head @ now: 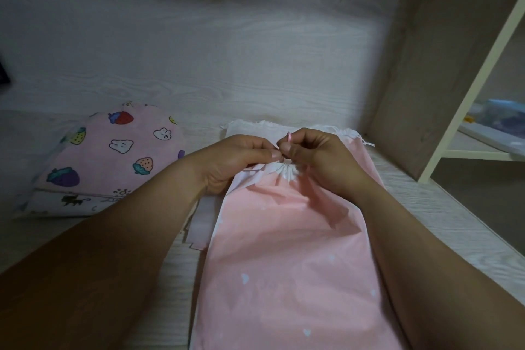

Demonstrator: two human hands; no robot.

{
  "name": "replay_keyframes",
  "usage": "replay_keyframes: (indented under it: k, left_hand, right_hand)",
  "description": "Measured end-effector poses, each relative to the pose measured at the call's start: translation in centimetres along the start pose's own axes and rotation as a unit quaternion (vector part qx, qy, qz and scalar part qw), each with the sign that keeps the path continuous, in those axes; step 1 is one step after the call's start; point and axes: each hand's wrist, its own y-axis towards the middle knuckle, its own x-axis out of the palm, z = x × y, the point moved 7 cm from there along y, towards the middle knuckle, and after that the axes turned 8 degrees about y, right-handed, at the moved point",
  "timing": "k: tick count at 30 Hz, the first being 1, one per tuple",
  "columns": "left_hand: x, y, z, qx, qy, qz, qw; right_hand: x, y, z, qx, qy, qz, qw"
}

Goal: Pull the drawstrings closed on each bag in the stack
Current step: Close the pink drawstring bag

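Centrally, a pink bag [284,264] printed with small white hearts lies flat on the pale wood-grain bench [454,221], running from the bottom edge of the frame up to the middle, where its white mouth [287,170] is puckered into tight gathers. Both hands meet just above those gathers. The left hand [235,159] comes in from the lower left with its fingers [267,152] curled and its thumb and fingertips pinched together at the gathered mouth. The right hand [321,159] comes in from the lower right, its fingers [287,148] grasping a thin pink drawstring [289,136], a short loop of which sticks up above the knuckles. White fabric of another bag [255,128] shows beyond the hands, and more white edges peek out under the pink bag's left side. At centre left sits a pink strawberry-and-bunny bag [119,150], lying on top of a white cat-print bag [71,202]. A wood-grain back panel [199,51] fills the upper frame, and a cream shelf frame [483,150] stands at the right edge with blurred bluish items on it.
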Motion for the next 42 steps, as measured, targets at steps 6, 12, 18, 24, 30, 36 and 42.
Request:
replay_keyframes:
  k: [6, 12, 18, 24, 30, 36, 42]
  left_hand:
    - [0.4, -0.2, 0.0, -0.021, -0.068, -0.025, 0.997]
    - [0.3, -0.3, -0.1, -0.026, -0.053, -0.026, 0.998]
    - [-0.2, -0.3, -0.1, -0.025, -0.037, -0.012, 0.999]
    - [-1.2, -0.2, 0.6, -0.003, 0.147, 0.067, 0.987]
    - [-2.2, -0.3, 1.2, 0.03, 0.226, 0.126, 0.965]
    - [-2.7, -0.2, 0.9, 0.035, 0.319, 0.128, 0.938]
    - [-2.5, -0.5, 1.0, 0.095, 0.432, 0.114, 0.889]
  right_hand:
    - [0.1, 0.0, -0.1, -0.004, 0.003, -0.02, 1.0]
    - [-0.2, 0.1, 0.2, 0.009, -0.007, -0.027, 1.0]
    - [-0.5, 0.0, 0.0, 0.013, 0.004, -0.009, 1.0]
    - [-0.8, 0.2, 0.4, 0.028, 0.02, 0.002, 0.999]
    - [-1.3, 0.4, 0.0, 0.016, 0.012, 0.011, 1.0]
    - [-1.8, 0.5, 0.2, 0.034, -0.015, 0.009, 0.999]
    - [-2.5, 0.3, 0.4, 0.07, -0.005, 0.019, 0.997]
